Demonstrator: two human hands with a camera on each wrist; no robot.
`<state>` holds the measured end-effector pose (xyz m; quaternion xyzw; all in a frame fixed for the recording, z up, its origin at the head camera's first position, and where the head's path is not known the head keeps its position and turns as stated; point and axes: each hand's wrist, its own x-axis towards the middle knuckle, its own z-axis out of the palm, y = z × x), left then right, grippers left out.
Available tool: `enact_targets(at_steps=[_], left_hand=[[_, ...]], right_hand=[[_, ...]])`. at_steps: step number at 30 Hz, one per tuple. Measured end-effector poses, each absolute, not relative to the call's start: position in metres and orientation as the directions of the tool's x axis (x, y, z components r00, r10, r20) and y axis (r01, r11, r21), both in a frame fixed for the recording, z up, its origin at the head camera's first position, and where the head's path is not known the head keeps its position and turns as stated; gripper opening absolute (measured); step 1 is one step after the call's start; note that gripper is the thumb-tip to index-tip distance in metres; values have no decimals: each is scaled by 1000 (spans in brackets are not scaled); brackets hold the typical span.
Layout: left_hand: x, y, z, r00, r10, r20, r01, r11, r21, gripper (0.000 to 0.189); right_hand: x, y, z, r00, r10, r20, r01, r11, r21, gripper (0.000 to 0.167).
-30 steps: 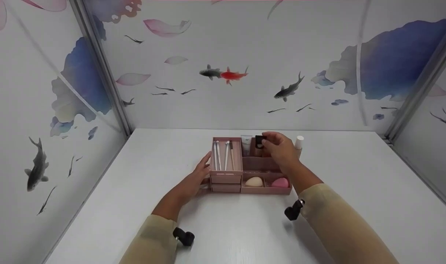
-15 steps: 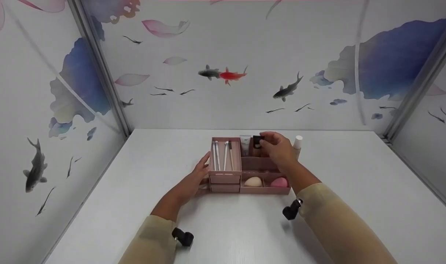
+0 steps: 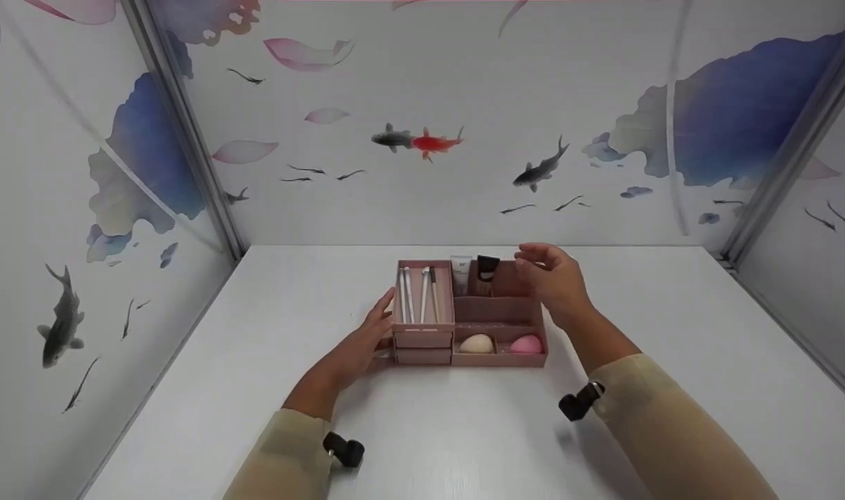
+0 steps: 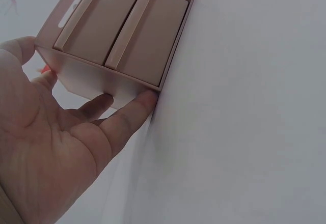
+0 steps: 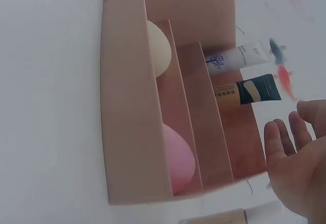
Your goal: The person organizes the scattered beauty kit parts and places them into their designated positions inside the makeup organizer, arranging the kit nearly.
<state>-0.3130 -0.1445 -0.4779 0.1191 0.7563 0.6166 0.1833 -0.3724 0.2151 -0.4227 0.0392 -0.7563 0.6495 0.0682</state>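
Observation:
A pink desktop organizer (image 3: 425, 339) stands on the white table. My left hand (image 3: 364, 342) rests against its left side, and the left wrist view shows its fingertips (image 4: 148, 98) touching the wall beside two drawers (image 4: 148, 38). My right hand (image 3: 557, 281) is at the organizer's back right corner, holding nothing, its fingers loosely bent. In the back compartments stand a white tube (image 5: 238, 57) and a tube with a black cap (image 5: 260, 89). A cream makeup sponge (image 3: 477, 344) and a pink makeup sponge (image 3: 526, 344) sit in the front compartments.
Several thin brushes or pencils (image 3: 423, 295) lie in the organizer's left top tray. A beige bottle with a white cap (image 5: 219, 217) is right of the organizer, hidden by my right hand in the head view. Patterned panels (image 3: 422, 187) enclose the table.
My right hand has let go of the black-capped tube and moved right, off the back compartment. The tube stays there. My left hand keeps its place at the organizer's side.

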Motion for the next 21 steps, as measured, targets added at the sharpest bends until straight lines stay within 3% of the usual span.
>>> enact_targets(at_steps=[10, 21], left_hand=[[-314, -144, -478, -911, 390, -136, -41, 241, 970, 56], [-312, -145, -477, -912, 389, -134, -44, 233, 971, 57]], right_hand=[[-363, 257, -430, -984, 119, 129, -109, 159, -981, 32], [-367, 292, -445, -976, 200, 90, -51, 192, -980, 43]])
